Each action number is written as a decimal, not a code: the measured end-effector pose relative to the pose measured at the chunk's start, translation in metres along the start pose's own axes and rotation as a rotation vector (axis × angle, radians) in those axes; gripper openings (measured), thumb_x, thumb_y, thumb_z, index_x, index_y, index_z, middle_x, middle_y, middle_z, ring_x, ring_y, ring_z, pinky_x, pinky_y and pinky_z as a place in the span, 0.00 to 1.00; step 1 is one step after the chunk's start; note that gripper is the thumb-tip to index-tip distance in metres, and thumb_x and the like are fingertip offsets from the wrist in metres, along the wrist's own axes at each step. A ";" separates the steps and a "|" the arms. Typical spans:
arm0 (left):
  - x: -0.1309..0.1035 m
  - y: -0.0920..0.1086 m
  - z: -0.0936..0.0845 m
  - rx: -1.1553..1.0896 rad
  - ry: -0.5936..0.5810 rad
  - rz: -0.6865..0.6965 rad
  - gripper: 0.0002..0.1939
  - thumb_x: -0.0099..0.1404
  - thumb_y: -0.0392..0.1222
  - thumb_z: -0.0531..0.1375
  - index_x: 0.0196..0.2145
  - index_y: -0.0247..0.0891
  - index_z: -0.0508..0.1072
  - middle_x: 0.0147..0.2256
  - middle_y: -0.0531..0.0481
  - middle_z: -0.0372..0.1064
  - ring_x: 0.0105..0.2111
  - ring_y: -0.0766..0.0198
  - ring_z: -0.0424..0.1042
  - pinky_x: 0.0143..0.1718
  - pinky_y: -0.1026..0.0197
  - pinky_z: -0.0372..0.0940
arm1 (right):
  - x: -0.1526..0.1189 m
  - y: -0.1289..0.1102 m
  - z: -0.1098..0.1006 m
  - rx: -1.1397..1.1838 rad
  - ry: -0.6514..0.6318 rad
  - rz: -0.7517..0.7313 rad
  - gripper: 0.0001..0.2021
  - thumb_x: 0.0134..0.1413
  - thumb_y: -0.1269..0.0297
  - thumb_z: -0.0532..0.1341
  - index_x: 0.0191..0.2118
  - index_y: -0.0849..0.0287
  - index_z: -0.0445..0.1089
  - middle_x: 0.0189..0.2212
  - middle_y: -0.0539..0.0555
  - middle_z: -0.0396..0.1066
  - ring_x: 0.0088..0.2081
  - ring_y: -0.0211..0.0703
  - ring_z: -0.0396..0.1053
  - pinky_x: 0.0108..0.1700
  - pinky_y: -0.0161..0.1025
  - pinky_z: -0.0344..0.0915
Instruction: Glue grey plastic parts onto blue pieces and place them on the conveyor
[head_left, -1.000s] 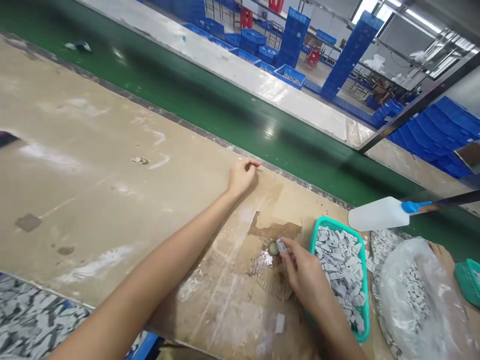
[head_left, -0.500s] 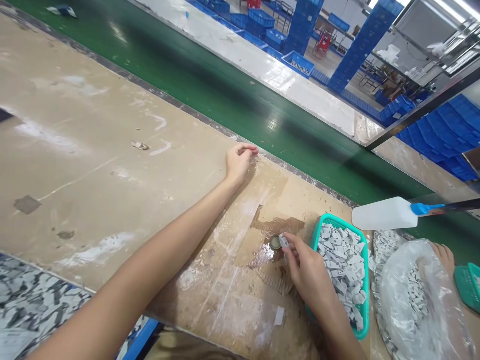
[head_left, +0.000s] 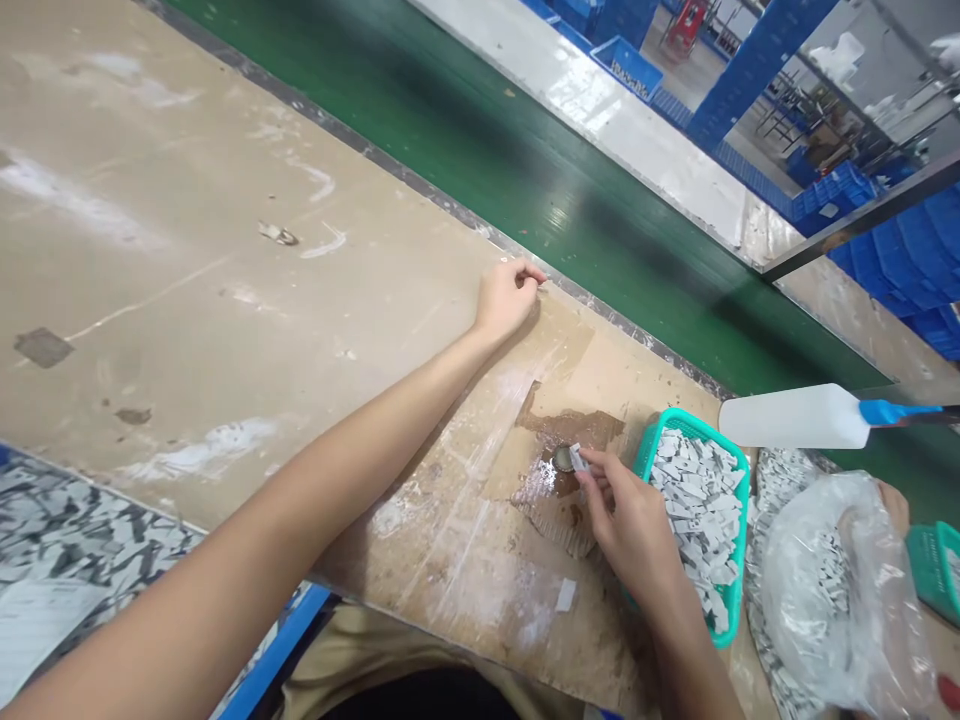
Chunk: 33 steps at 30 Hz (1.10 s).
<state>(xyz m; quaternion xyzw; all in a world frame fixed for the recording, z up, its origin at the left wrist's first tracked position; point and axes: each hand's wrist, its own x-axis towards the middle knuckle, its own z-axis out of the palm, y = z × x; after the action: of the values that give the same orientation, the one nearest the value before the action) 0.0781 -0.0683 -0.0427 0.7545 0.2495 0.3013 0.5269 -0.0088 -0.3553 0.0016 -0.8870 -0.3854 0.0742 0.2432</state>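
Observation:
My right hand (head_left: 634, 515) pinches a small grey-white flat piece (head_left: 578, 459) between thumb and fingertips. The piece is held right at a small round cap-like dish (head_left: 562, 459), which sits on a wet brown patch of cardboard (head_left: 574, 425). Whether piece and dish touch, I cannot tell. Far along the bench, by its dark edge strip, my left hand (head_left: 510, 297) rests with thumb and forefinger pinched together. Anything between those fingertips is too small to make out. Beside my right hand stands a green basket (head_left: 742, 540) filled with similar grey-white pieces (head_left: 694, 505).
A white bottle with a blue nozzle (head_left: 795, 416) lies beyond the basket. To the right, a clear plastic bag (head_left: 802, 600) holds small pieces, with another person's hand (head_left: 894, 508) behind it. A green belt (head_left: 480, 180) runs along the bench. More pieces (head_left: 97, 530) lie lower left.
The view has shifted, so the bench items sit a little higher and the nearer ones further right. My left fingers have curled into a tighter pinch. My right hand still holds the piece by the dish.

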 end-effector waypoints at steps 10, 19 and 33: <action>-0.006 -0.002 0.006 0.297 -0.065 0.200 0.14 0.56 0.26 0.52 0.30 0.34 0.76 0.35 0.44 0.76 0.39 0.56 0.73 0.45 0.55 0.65 | 0.004 -0.006 0.000 -0.129 0.017 -0.127 0.11 0.69 0.64 0.52 0.47 0.62 0.69 0.36 0.57 0.78 0.35 0.43 0.78 0.35 0.35 0.73; -0.004 -0.005 0.006 0.286 -0.087 0.208 0.14 0.56 0.26 0.51 0.29 0.35 0.76 0.36 0.44 0.76 0.42 0.55 0.72 0.47 0.54 0.64 | 0.005 -0.008 -0.001 -0.162 0.035 -0.188 0.10 0.69 0.66 0.53 0.44 0.62 0.70 0.34 0.56 0.78 0.34 0.42 0.78 0.35 0.35 0.74; -0.004 -0.003 0.006 0.278 -0.109 0.192 0.14 0.55 0.26 0.51 0.29 0.35 0.75 0.36 0.45 0.76 0.43 0.55 0.70 0.48 0.54 0.63 | 0.006 -0.008 0.001 -0.173 0.014 -0.216 0.10 0.68 0.66 0.54 0.45 0.63 0.70 0.36 0.57 0.78 0.36 0.43 0.78 0.38 0.35 0.74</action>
<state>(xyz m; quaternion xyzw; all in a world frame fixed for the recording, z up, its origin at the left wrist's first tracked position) 0.0797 -0.0741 -0.0480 0.8557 0.1864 0.2715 0.3992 -0.0101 -0.3459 0.0044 -0.8585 -0.4818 0.0078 0.1752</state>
